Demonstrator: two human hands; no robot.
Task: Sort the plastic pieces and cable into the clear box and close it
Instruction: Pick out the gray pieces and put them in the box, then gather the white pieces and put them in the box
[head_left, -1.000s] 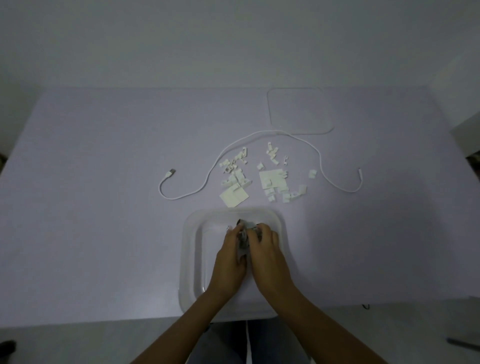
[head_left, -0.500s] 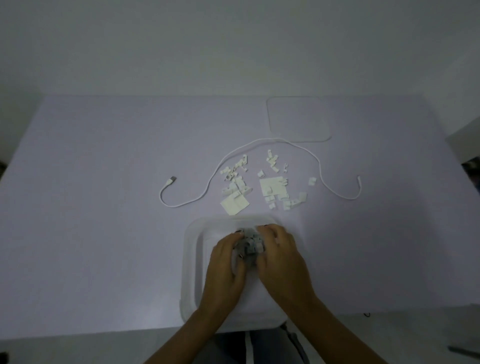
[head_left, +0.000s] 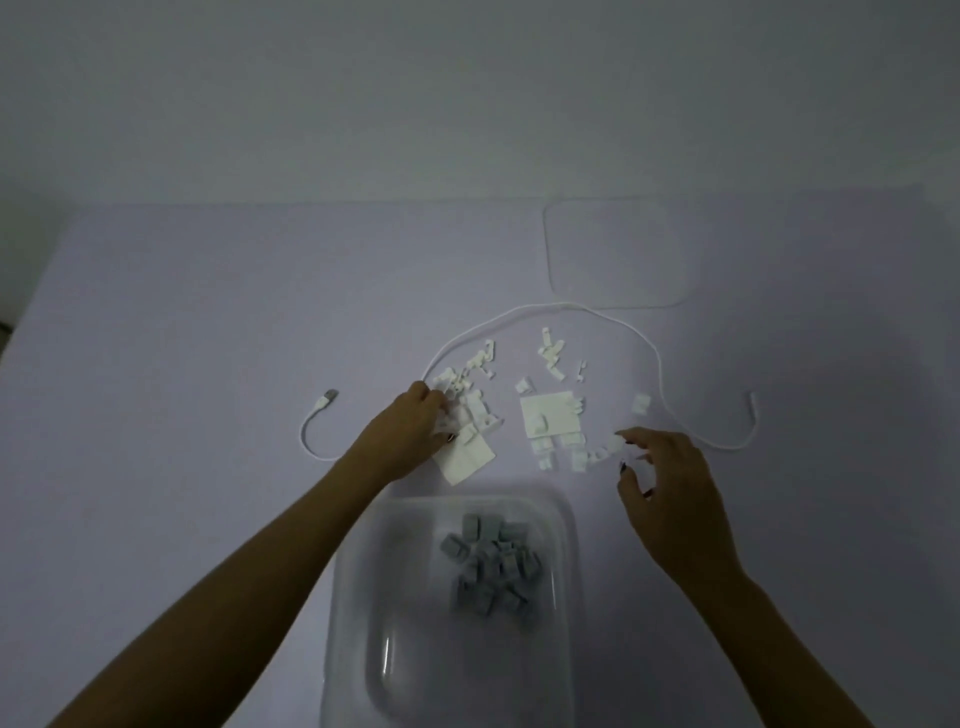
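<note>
Head view: our left hand curled among white pieces mid-frame, grasp hard to make out. Right hand spread, empty, near small bits. Grey pieces in clear box, bottom edge cut off. Cable arcs behind; lid faint, upper right on counter.

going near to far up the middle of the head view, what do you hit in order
clear box with grey pieces inside → white square plate among the loose white pieces → arc of the white cable → clear lid lying flat near the table's far edge
</note>
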